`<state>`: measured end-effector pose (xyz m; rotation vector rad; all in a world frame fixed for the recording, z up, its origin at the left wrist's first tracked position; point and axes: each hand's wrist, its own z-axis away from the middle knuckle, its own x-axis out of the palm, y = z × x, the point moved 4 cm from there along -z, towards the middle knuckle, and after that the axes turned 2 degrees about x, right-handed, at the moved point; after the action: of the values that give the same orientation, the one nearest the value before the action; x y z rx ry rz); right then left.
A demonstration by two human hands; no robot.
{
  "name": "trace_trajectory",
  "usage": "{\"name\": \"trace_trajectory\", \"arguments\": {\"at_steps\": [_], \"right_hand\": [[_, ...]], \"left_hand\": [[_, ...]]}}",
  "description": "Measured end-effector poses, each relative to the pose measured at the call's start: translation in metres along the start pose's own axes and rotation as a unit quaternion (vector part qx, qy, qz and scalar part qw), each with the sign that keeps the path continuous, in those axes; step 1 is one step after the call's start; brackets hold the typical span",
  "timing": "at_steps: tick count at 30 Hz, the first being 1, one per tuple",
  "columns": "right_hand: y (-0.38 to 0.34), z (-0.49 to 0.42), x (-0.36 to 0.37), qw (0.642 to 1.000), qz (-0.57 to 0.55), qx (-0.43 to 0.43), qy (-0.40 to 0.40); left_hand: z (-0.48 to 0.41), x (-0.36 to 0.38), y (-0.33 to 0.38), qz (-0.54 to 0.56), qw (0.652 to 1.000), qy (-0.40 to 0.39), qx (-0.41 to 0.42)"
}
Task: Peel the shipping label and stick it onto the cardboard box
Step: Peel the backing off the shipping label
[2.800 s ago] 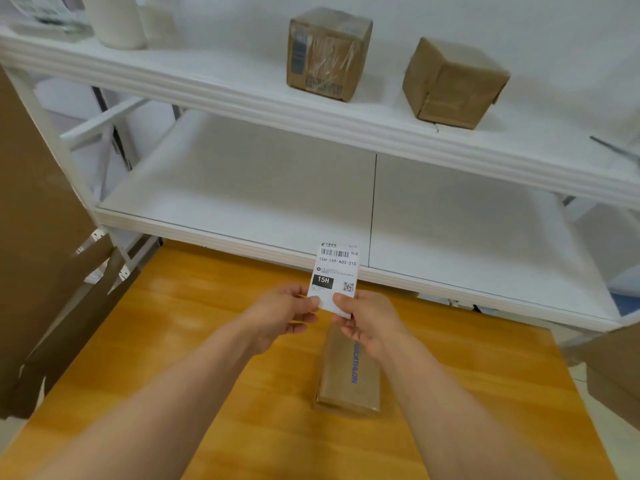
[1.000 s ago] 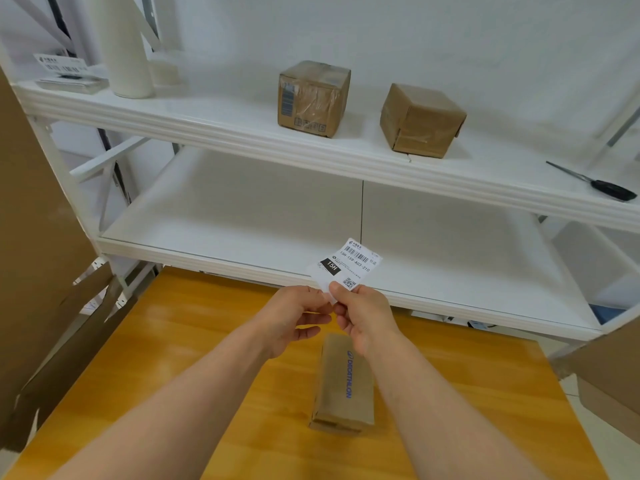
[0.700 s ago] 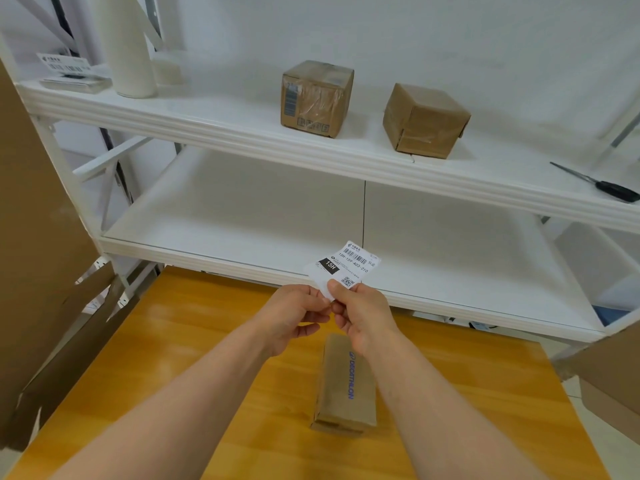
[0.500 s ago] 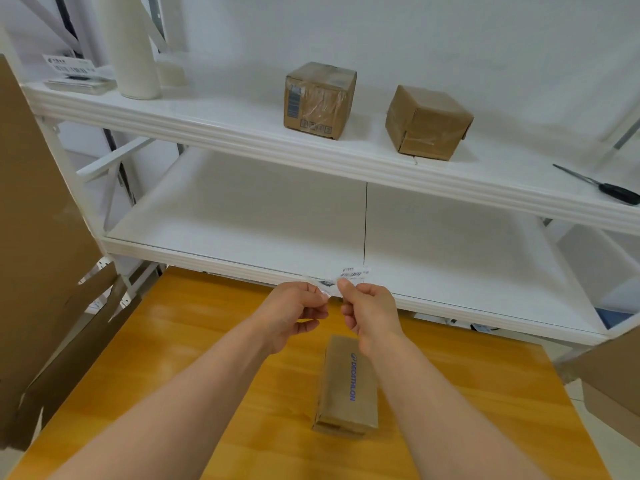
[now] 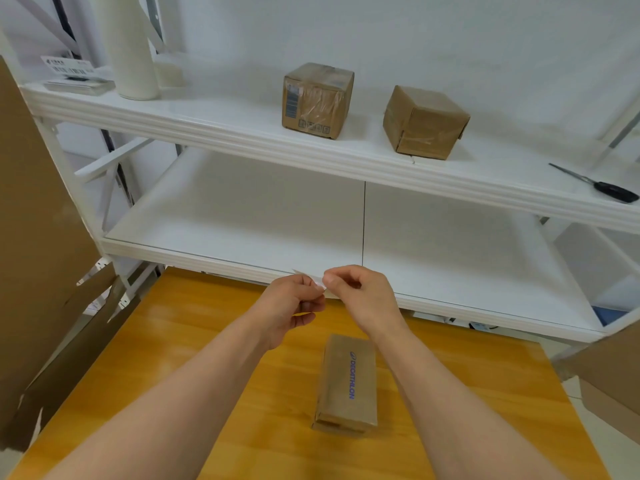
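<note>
A white shipping label (image 5: 317, 281) is pinched between my left hand (image 5: 294, 306) and my right hand (image 5: 360, 296), held above the table's far edge. It lies nearly edge-on to the camera, so its print is hidden and only a thin white strip shows. Whether the backing has come apart I cannot tell. Below my hands a long brown cardboard box (image 5: 346, 379) with blue lettering lies flat on the orange wooden table (image 5: 194, 341).
A white rack (image 5: 311, 157) stands behind the table. Its upper shelf holds two taped cardboard boxes (image 5: 317, 100) (image 5: 424, 123), a white roll (image 5: 130, 46), a stack of labels (image 5: 74, 76) and scissors (image 5: 602, 188). Flattened cardboard (image 5: 38, 254) leans at the left, more cardboard (image 5: 609, 379) at right.
The label has turned from facing me, print readable, to nearly edge-on between my fingertips. My right hand has shifted a little to the right. The box has not moved.
</note>
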<state>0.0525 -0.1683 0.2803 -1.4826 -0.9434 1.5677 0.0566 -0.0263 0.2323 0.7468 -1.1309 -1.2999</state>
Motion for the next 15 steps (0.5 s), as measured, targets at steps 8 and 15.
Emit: {"name": "trace_trajectory", "arguments": {"at_steps": [8, 15], "right_hand": [[0.0045, 0.0010, 0.0016, 1.000, 0.021, 0.009, 0.016], [0.0077, 0.0009, 0.0019, 0.999, 0.004, 0.027, 0.022]], "left_hand": [[0.0032, -0.0002, 0.0006, -0.015, 1.000, 0.002, 0.007], [0.0075, 0.0023, 0.0025, -0.034, 0.999, 0.014, 0.022]]}}
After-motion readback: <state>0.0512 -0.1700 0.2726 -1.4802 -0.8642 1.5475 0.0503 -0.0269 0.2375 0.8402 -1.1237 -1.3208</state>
